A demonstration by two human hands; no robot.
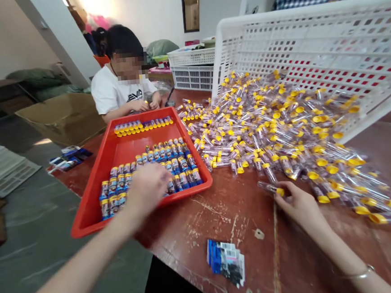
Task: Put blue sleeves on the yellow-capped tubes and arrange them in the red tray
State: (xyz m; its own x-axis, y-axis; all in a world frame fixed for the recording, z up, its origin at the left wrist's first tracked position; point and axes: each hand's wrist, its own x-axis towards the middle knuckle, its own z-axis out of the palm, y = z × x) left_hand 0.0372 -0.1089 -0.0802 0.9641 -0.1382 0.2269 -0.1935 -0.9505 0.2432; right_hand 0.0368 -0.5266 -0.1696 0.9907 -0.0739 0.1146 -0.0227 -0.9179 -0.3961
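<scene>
My left hand is over the red tray, among rows of yellow-capped tubes wrapped in blue labels. Motion blurs its fingers, so I cannot make out whether they hold anything. My right hand pinches a clear plastic tube by its yellow cap end, just above the table at the near edge of the heap. That large heap of clear tubes with yellow caps spreads over the right side. Between my hands, closer to me, a small stack of blue printed labels lies on the table.
A big white perforated crate lies tipped behind the heap. Across the reddish-brown table sits a person in a white shirt, hands together. More labels lie left of the tray. A cardboard box and stacked crates stand behind.
</scene>
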